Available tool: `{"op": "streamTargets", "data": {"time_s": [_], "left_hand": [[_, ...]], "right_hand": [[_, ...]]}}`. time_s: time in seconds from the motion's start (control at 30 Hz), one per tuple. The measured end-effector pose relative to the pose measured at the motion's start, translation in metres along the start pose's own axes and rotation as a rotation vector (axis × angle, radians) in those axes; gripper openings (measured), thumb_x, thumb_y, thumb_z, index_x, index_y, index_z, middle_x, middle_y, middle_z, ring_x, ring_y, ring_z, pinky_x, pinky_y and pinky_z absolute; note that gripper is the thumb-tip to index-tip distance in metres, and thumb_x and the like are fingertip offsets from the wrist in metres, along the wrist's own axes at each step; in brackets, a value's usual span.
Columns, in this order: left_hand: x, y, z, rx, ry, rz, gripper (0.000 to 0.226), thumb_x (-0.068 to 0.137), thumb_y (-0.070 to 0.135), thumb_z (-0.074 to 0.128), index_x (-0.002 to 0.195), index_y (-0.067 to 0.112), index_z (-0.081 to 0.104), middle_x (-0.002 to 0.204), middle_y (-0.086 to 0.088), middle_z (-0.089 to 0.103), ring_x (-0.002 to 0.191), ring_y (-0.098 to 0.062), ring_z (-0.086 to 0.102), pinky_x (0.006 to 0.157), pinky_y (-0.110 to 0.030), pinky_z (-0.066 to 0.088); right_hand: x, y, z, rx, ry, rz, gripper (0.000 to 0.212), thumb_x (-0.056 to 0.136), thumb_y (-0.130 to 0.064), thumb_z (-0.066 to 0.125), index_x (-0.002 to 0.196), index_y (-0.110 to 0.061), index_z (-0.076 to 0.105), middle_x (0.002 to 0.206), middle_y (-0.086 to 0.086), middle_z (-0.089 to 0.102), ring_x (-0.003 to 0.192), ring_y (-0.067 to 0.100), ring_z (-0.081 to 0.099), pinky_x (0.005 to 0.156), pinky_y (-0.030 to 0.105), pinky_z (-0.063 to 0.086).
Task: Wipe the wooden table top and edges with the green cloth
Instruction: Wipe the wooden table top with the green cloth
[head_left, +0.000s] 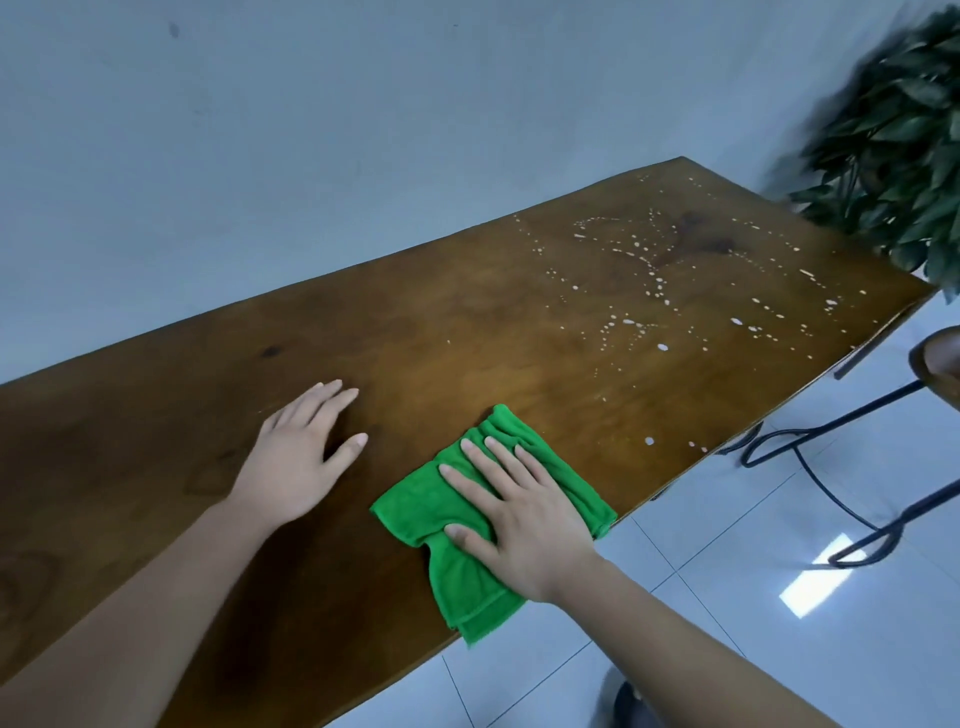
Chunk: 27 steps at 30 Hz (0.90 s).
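The right hand (519, 514) lay flat, fingers straight, pressing the green cloth (467, 530) onto the wooden bench (467, 332) at its near edge; the left hand (298, 457) rested open on bare wood just beside it. Wiping seemed under way. White droplets (660, 291) speckled the far end, so the next stroke likely called for pushing the cloth toward them.

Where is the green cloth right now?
Head view: the green cloth lies under the right hand, at the right edge of the wooden table.
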<state>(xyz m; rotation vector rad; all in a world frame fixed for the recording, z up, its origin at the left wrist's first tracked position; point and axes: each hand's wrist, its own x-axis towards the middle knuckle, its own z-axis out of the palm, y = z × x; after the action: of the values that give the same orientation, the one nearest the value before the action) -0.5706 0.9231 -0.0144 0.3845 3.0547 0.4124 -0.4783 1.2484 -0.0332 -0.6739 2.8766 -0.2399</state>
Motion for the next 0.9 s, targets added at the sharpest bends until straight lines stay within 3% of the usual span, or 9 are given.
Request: {"op": "streamTargets", "data": {"time_s": [0.37, 0.6, 0.77, 0.9], "left_hand": [[0.097, 0.184, 0.060, 0.001, 0.012, -0.060, 0.072, 0.109, 0.071, 0.030, 0.173, 0.037, 0.030, 0.183, 0.008, 0.022, 0.170, -0.017, 0.011, 0.134, -0.053, 0.018], [0.134, 0.242, 0.087, 0.037, 0.023, -0.198, 0.072, 0.110, 0.072, 0.030, 0.174, 0.040, 0.024, 0.184, 0.010, 0.013, 0.171, -0.014, 0.003, 0.136, -0.049, 0.008], [0.134, 0.241, 0.091, 0.048, 0.026, -0.208, 0.074, 0.110, 0.078, 0.022, 0.175, 0.043, 0.019, 0.184, 0.015, 0.010, 0.170, -0.007, -0.003, 0.137, -0.045, 0.004], [0.136, 0.244, 0.092, 0.071, 0.034, -0.223, 0.078, 0.106, 0.082, 0.015, 0.174, 0.045, 0.018, 0.184, 0.017, 0.009, 0.169, -0.004, -0.004, 0.137, -0.044, 0.005]], "right_hand": [[-0.010, 0.221, -0.037, -0.012, 0.034, -0.006, 0.076, 0.104, -0.084, -0.001, 0.172, -0.051, -0.006, 0.184, -0.011, -0.011, 0.169, 0.015, -0.021, 0.138, 0.048, -0.004], [0.001, 0.374, -0.064, -0.044, 0.080, 0.033, 0.077, 0.104, -0.085, 0.000, 0.172, -0.052, -0.006, 0.184, -0.011, -0.009, 0.170, 0.014, -0.015, 0.138, 0.045, -0.004], [0.012, 0.463, -0.087, -0.034, 0.117, 0.193, 0.081, 0.101, -0.088, 0.000, 0.173, -0.052, -0.001, 0.185, -0.010, -0.002, 0.171, 0.016, -0.007, 0.138, 0.046, -0.001], [0.033, 0.483, -0.099, 0.007, 0.127, 0.456, 0.081, 0.103, -0.082, -0.001, 0.175, -0.045, 0.001, 0.186, -0.004, -0.003, 0.172, 0.024, -0.005, 0.138, 0.050, 0.000]]}}
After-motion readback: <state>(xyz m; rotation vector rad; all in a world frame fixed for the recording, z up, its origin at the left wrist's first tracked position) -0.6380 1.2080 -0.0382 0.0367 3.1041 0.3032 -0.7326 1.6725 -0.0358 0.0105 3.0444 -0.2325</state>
